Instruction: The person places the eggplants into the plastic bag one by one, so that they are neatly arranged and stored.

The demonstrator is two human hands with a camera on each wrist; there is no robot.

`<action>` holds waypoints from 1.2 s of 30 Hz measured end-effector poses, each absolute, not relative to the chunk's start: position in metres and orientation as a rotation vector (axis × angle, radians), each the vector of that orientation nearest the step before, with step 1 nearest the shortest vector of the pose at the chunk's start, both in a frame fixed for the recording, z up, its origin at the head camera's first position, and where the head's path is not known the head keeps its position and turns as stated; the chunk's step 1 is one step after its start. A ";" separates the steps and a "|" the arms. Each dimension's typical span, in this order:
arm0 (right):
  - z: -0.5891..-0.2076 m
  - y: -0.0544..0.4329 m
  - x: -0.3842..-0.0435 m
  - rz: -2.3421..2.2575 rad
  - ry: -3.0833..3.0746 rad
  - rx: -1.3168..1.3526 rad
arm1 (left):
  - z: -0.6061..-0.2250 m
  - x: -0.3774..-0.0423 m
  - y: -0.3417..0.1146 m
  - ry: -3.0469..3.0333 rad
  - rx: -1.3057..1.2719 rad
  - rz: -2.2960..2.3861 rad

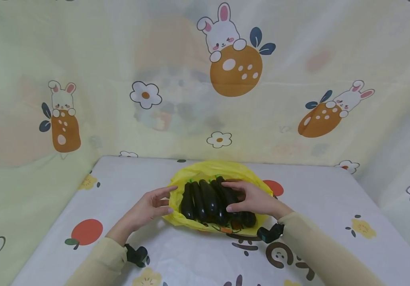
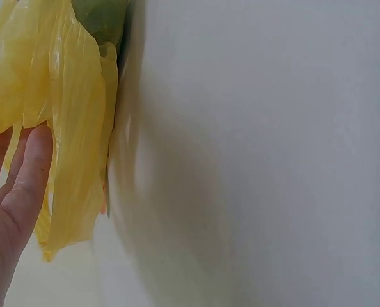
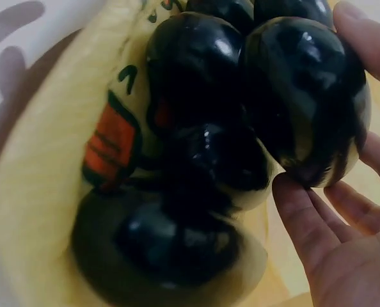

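Several dark, glossy eggplants lie side by side in a yellow plastic bag on the table. My right hand reaches over the bag's right side and holds one eggplant, thumb on one side and fingers on the other. Other eggplants, one of them lower, lie beside it in the right wrist view. At the bag's left edge is my left hand, its fingers loosely extended. In the left wrist view its fingertips touch the yellow plastic and are partly hidden by it.
A white patterned cloth covers the table. Behind it hangs a pale curtain printed with rabbits and flowers, which also closes off both sides. Small black wrist cameras, left and right, sit on the wrists.
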State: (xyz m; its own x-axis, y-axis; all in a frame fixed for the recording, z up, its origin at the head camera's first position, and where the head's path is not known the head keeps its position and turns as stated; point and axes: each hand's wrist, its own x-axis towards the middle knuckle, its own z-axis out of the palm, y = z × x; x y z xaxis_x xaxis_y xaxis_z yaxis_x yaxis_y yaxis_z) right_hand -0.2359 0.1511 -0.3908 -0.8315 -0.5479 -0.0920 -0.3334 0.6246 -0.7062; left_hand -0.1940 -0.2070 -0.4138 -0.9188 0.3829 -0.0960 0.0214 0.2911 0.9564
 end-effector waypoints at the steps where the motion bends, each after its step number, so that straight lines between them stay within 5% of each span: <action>1: -0.391 0.150 -0.237 -1.013 2.551 -0.723 | -0.414 -0.194 -0.207 2.261 0.366 1.662; 36: -0.379 0.142 -0.240 -0.857 2.557 -0.867 | -0.416 -0.194 -0.207 2.246 0.360 1.662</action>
State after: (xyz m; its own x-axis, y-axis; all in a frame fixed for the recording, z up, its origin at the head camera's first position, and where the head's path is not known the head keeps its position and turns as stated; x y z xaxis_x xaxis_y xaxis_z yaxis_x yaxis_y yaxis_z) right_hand -0.2399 0.1423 -0.3791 -0.7698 -0.6314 -0.0933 -0.4475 0.6382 -0.6264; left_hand -0.1943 -0.2067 -0.4160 -0.9161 0.3862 -0.1073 0.0103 0.2905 0.9568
